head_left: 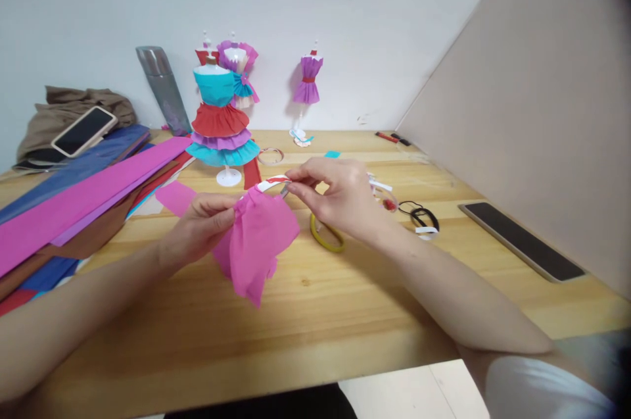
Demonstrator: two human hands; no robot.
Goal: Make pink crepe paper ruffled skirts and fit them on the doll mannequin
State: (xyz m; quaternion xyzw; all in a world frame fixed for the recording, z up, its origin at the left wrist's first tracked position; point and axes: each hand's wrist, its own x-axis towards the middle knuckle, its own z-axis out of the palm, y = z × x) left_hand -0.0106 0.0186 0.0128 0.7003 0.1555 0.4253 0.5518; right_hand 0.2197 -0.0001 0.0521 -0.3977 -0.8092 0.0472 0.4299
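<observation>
Gathered pink crepe paper [256, 241] hangs above the wooden table, its top edge pleated along a white strip [271, 183] with a red mark. My left hand [200, 225] is closed, pinching the pleated top of the paper at its left side. My right hand [338, 192] pinches the right end of the white strip between thumb and fingertips. A small grey piece shows just below those fingertips; what it is cannot be made out. Scissors with yellow handles [327, 235] lie on the table under my right hand.
Miniature dress forms in paper dresses [221, 120] stand behind my hands, another [309, 80] farther right. Long paper sheets [98, 192], a phone [85, 131] and a bottle [165, 90] are left. Black bands [424, 220] and a dark flat device [525, 240] lie right.
</observation>
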